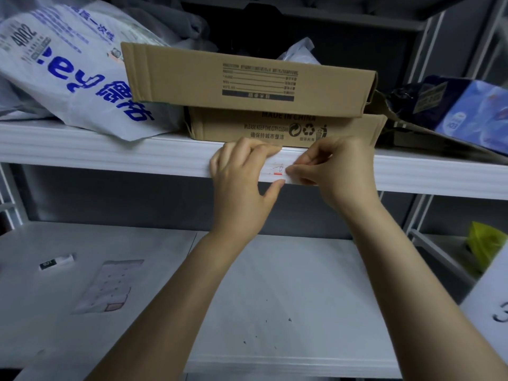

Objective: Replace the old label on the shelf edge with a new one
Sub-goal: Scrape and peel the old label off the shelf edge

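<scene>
A small white label (275, 171) with red marks sits on the front edge of the white shelf (110, 154), partly covered by both hands. My left hand (242, 177) clasps the shelf edge just left of the label, fingers over the top and thumb under the lip. My right hand (332, 169) pinches the label's right end between thumb and fingertips. Whether that end is lifted from the edge cannot be made out.
Two stacked cardboard boxes (247, 78) stand on the shelf right behind the hands, a white printed bag (68, 72) to the left, a blue pack (472, 111) to the right. On the lower shelf lie a sheet of labels (105, 284) and a small white stick (56, 262).
</scene>
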